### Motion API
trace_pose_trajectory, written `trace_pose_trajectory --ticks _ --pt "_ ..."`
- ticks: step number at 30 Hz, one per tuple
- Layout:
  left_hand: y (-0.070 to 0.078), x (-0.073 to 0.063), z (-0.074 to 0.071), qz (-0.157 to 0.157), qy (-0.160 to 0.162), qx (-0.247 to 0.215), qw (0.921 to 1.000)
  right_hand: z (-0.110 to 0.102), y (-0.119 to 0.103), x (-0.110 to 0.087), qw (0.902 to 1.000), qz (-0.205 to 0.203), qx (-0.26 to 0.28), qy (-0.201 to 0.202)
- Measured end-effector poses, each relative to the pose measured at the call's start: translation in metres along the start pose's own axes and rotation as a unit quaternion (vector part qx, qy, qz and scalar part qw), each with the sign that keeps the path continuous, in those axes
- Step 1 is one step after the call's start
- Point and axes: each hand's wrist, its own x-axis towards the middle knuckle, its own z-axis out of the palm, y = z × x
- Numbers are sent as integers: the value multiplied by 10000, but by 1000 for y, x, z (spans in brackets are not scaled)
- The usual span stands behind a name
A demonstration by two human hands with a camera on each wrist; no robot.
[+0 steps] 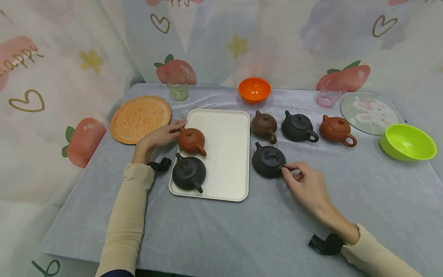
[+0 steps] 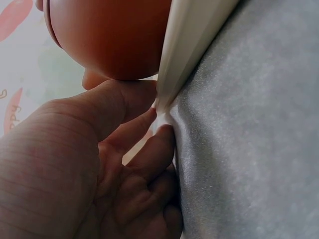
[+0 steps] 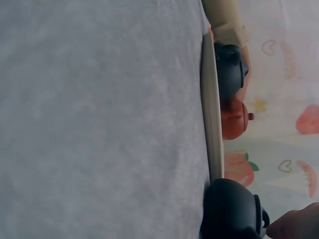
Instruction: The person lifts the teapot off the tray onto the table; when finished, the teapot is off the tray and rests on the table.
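Observation:
In the head view, a cream tray carries a reddish-brown teapot and a black teapot along its left side. My left hand is at the tray's left edge, beside the reddish-brown teapot's spout; in the left wrist view its thumb and fingers meet at the tray rim, just below that teapot's belly. Right of the tray, another black teapot stands on the cloth. My right hand pinches its handle between thumb and index finger.
Behind stand a dark brown teapot, a black teapot and a reddish-brown one. Around them are an orange bowl, a green bowl, two glasses, a round orange mat and a rabbit mat.

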Motion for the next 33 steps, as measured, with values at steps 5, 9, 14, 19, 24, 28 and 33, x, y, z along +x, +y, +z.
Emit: trace_pose_trajectory --ticks 5,9,14,19,24,28,33 --pt "-1 2 -2 -25 -9 16 10000 -4 -4 6 9997 -145 -81 165" --pt "-1 2 -1 -54 -4 18 10000 -3 -13 10 9986 -380 -185 324" --pt "1 2 -1 -18 6 54 10000 2 -25 14 9962 -763 -59 425" --pt "3 3 0 33 38 142 9999 10 -39 19 9951 -980 117 80" --pt "2 4 1 6 54 183 9998 23 -54 24 9941 -1019 221 -308" --pt "1 4 1 61 54 219 9997 36 -65 30 9917 -1066 486 -527" --pt "1 3 1 216 84 289 9993 55 -77 38 9866 -864 908 -1041"
